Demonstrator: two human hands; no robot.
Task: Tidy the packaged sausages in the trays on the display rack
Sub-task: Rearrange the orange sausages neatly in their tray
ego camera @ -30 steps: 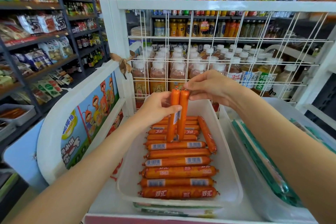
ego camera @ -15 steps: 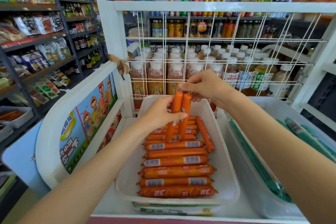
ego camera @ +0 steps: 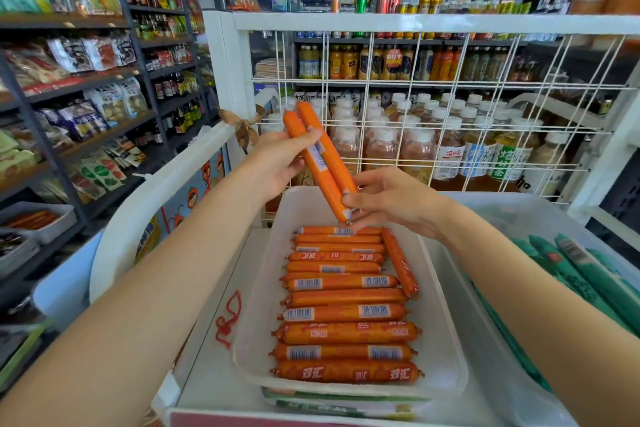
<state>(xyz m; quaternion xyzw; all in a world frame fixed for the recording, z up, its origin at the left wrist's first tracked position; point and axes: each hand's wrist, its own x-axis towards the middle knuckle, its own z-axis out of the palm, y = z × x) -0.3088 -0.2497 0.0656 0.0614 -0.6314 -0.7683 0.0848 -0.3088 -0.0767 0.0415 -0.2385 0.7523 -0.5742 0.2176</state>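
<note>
- Orange film-wrapped, the two held sausages (ego camera: 320, 158) sit side by side and slanted above the far end of the white tray (ego camera: 446, 350); the left hand (ego camera: 277, 163) grasps them around the upper middle, while the right hand (ego camera: 391, 199) pinches their lower tips with curled fingertips.
- That slick casing looks slippery, so one of the pair could likely slide out between the fingers and drop onto the stacked sausages (ego camera: 346, 312), knocking the crosswise rows askew.
- One lone sausage (ego camera: 400, 262) lies lengthwise along the right of the stack, at right angles to the rest; setting the pair down without turning it would probably leave the tray untidy.
- Little free room shows at the far end of the stack, so pushing the pair in there might roll the topmost pieces toward the tray wall.
- Close behind stands the wire grid (ego camera: 450, 107); a careless swing upward could catch the raised ends on it.
- Green packaged sticks (ego camera: 588, 274) fill the neighbouring tray at right, near enough that a dropped orange one could land among them.
</note>
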